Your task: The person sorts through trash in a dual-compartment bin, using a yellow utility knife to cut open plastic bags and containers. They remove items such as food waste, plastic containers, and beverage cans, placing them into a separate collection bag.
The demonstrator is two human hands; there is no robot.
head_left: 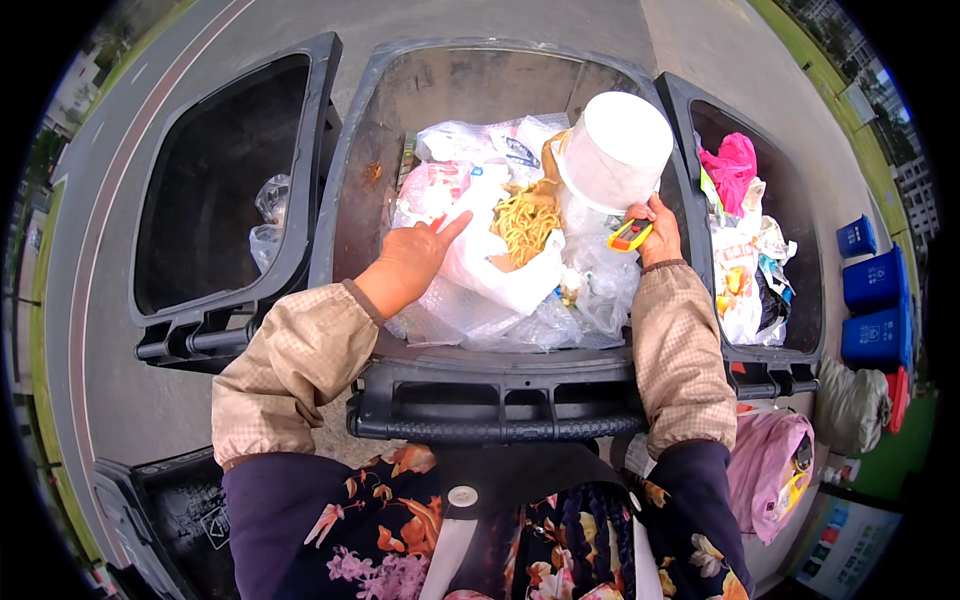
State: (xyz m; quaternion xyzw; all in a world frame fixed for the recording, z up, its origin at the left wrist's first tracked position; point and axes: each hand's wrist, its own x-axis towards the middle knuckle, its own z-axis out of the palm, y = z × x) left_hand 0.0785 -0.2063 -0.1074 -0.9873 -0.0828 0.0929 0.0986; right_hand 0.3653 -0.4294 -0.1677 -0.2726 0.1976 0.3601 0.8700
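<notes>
Head view: grey paving [115,230] round dark bin [470,75]. Right grip [657,232] curled round yellow cutter [629,235], by white tub [615,150], upended over bin beside noodles [525,222]. Left grip [412,262] loose, seemingly empty. Likely emptying tub; next needs steady tilt.

A white plastic bag [512,288] lies open, yellowish noodles [527,225] heaped in its mouth. Beyond the bag, to its right, a plain white tub [615,155] tilts base-up; a yellow-and-black hand tool [630,234] is right of the bag.
</notes>
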